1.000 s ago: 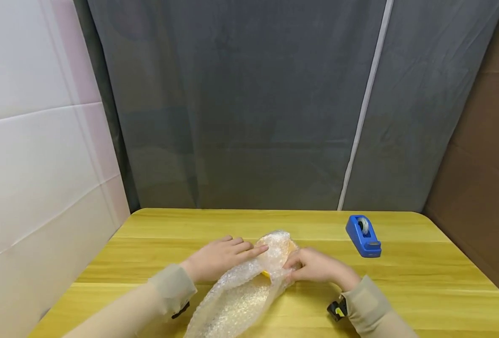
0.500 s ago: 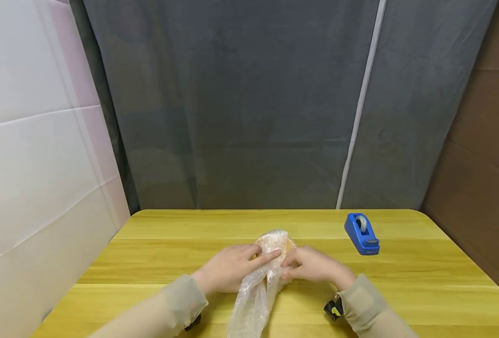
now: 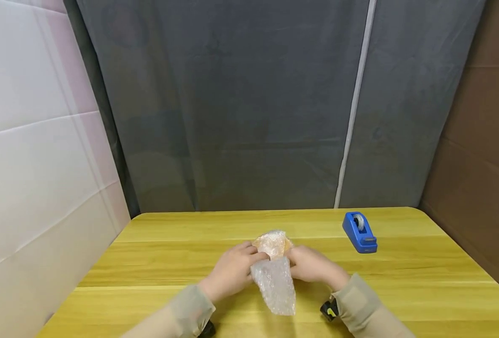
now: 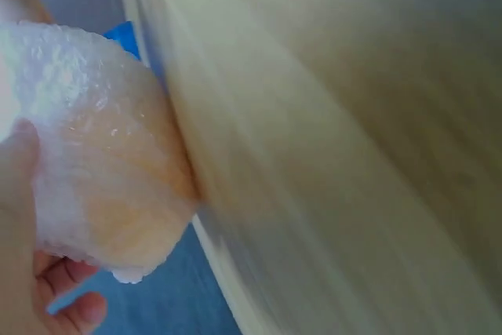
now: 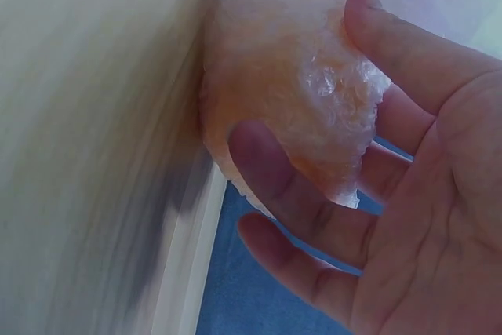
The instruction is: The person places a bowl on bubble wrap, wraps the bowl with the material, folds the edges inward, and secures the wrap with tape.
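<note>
An orange-yellow object wrapped in bubble wrap point(image 3: 272, 243) sits on the table in the head view; its kind is hidden by the wrap. A loose flap of bubble wrap point(image 3: 276, 288) hangs from it toward the near edge. My left hand point(image 3: 233, 272) grips the left side of the bundle, thumb on the wrap in the left wrist view. From the right, my right hand point(image 3: 314, 266) holds the bundle; the right wrist view shows its thumb and curved fingers about the orange, wrapped side point(image 5: 282, 107).
A blue tape dispenser point(image 3: 360, 233) with a clear roll stands on the wooden table point(image 3: 148, 253), to the right and beyond my right hand. A grey curtain point(image 3: 241, 117) hangs behind the table, with a white panel on the left and a brown one on the right.
The long loose end of the bubble wrap has been gathered inward and now forms a shorter, narrower flap. My left hand has moved right and closer to my right hand, its fingers more curled.
</note>
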A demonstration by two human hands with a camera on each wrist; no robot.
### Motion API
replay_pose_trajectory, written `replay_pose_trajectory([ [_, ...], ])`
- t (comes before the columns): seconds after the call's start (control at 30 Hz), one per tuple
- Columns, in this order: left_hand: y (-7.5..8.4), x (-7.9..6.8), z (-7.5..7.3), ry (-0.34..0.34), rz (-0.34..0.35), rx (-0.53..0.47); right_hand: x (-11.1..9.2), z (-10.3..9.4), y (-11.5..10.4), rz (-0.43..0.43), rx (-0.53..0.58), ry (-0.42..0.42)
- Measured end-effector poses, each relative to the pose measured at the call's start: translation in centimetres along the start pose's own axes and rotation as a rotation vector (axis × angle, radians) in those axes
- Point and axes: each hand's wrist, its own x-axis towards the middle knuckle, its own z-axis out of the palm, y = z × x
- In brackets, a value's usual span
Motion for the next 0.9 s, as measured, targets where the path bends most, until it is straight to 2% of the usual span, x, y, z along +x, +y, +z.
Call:
replay_pose_trajectory([
  [0.2, -0.40, 0.27, 0.22, -0.043, -0.223, -0.197, -0.27, -0.01, -0.16, 0.009, 0.046, 0.047],
  [0.33, -0.65, 0.21, 0.17, -0.065, -0.369, -0.321, -0.46, -0.16, -0.13, -0.009, 0.105, 0.036],
  [0.43, -0.72, 0.12, 0.08, -0.071, -0.444, -0.373, -0.48, -0.26, -0.13, -0.022, 0.146, 0.002],
  [0.67, -0.71, 0.53, 0.18, -0.066, -0.524, -0.424, -0.35, -0.40, -0.37, -0.029, 0.150, -0.033],
  [0.8, -0.72, 0.85, 0.55, -0.028, -0.537, -0.402, -0.40, -0.43, -0.36, 0.008, 0.168, -0.049],
  [0.9, -0.75, 0.97, 0.79, 0.002, -0.537, -0.396, -0.42, -0.45, -0.14, -0.004, 0.221, -0.052],
])
